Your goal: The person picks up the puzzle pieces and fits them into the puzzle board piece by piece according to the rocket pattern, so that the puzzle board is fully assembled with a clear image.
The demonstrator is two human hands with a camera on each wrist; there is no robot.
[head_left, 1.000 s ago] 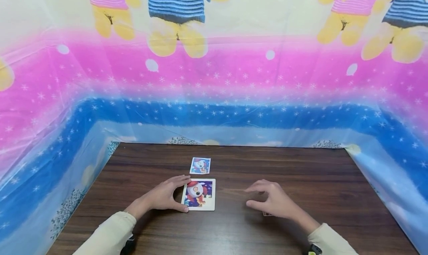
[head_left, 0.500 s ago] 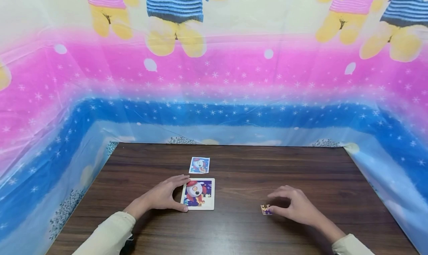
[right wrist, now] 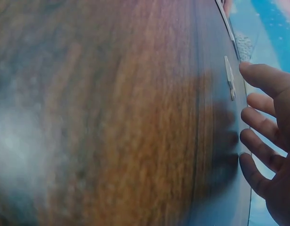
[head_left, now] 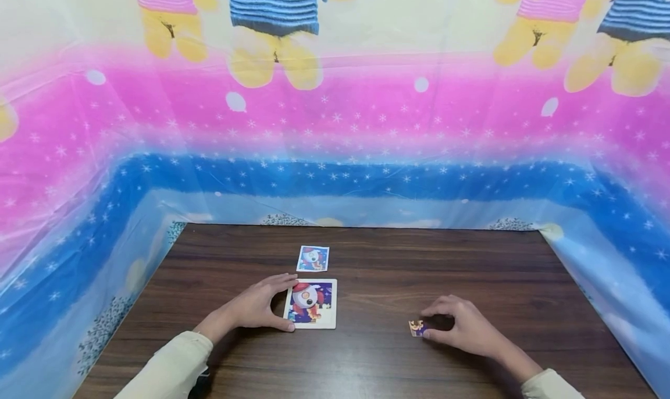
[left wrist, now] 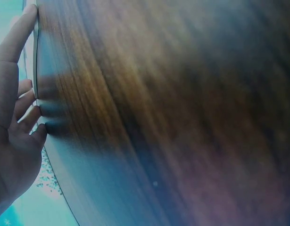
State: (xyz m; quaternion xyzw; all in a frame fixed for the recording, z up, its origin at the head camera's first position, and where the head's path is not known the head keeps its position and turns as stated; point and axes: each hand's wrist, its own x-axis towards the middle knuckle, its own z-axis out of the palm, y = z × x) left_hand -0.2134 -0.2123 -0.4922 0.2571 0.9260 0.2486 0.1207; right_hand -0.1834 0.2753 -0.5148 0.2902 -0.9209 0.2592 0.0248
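Note:
A cream-bordered jigsaw puzzle board (head_left: 310,304) lies on the table, showing a white cartoon figure with red parts. A pale gap shows at its lower right. My left hand (head_left: 257,303) holds the board from the left, fingers at the upper left corner and thumb along the lower left. In the left wrist view the thumb and fingertips meet the board's thin edge (left wrist: 35,56). Farther right, a small purple and orange puzzle piece (head_left: 417,328) lies on the wood. My right hand (head_left: 464,327) hovers beside it, thumb tip right at the piece's edge, fingers loosely bent and spread.
Behind the board lies a small picture card (head_left: 313,259) with the same cartoon figure. The dark wooden table (head_left: 366,364) ends at a patterned cloth backdrop (head_left: 366,181) on the far side and both flanks.
My right hand has moved right from between the board and the piece, uncovering the piece, then nearly stopped beside it. The left hand and board have stayed in place.

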